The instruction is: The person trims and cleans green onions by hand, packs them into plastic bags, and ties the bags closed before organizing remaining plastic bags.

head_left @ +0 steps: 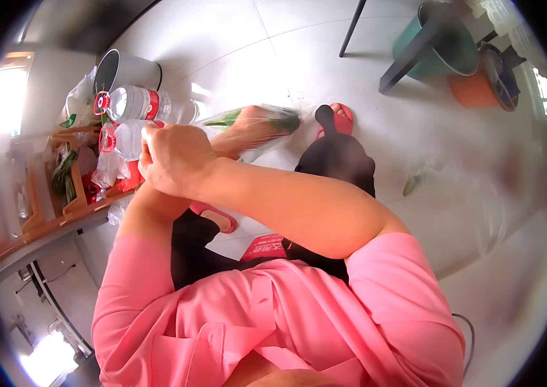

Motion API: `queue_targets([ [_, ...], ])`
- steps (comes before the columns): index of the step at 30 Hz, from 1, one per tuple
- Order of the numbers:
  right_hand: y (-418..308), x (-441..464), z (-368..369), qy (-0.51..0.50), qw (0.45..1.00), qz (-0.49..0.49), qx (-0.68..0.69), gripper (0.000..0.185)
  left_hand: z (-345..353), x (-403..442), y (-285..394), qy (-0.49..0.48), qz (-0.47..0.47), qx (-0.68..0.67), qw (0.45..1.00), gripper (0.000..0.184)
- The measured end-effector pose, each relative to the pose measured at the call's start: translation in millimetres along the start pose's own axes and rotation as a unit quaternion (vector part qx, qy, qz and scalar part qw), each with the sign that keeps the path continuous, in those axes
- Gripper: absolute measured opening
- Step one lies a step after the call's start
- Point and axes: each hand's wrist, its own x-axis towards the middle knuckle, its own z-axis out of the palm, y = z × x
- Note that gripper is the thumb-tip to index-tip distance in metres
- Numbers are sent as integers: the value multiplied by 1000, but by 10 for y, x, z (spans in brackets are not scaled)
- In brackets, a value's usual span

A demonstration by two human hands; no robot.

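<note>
My left forearm passes beneath my right wrist, and my left hand (253, 122) is seen through a clear plastic bag (262, 147). Its fingers look closed round a long green vegetable (286, 120), whose green parts show on both sides of the hand. The film blurs the fingertips. My right hand (178, 158) is closed in a fist above my left forearm, near the water bottles; whatever is in it is hidden.
Two large clear bottles (133, 103) with red caps stand at the left by a white bin (128, 72). A wooden rack (75, 193) holds greens and bags. Teal (441, 48) and orange (473, 90) buckets are upper right. Below are feet in red slippers (344, 116).
</note>
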Motion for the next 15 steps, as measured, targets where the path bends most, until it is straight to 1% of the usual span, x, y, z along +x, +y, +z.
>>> queue_targets([
  [1,-7,-7,-25,-5,1000,-1,0,19,20,25,38,-42,-10,-27,999,37],
  [2,-18,-14,-52,6,1000,0,-1,18,32,44,68,-41,-13,-30,999,37],
  [4,16,14,-71,19,1000,0,14,17,-227,68,272,-136,-41,61,988,36],
  [5,14,21,-86,16,1000,-1,13,17,-419,31,459,-135,-42,59,988,36],
  [6,5,30,-108,12,1000,3,13,17,-637,-44,697,-146,-30,99,984,35],
  [8,6,28,-116,6,1000,7,11,17,-732,-28,874,-155,-18,137,978,34],
  [10,3,16,-108,18,1000,7,1,18,-733,40,904,-179,-54,145,972,34],
  [11,7,23,-117,18,1000,6,1,18,-612,113,814,-178,-54,144,972,34],
  [12,12,29,-138,16,1000,8,1,17,-384,229,649,-149,-121,97,977,32],
  [14,16,65,-171,14,1000,10,0,17,-336,351,559,-117,-187,47,974,30],
  [15,20,103,-196,16,999,28,-27,18,-362,360,501,-105,-195,31,975,29],
])
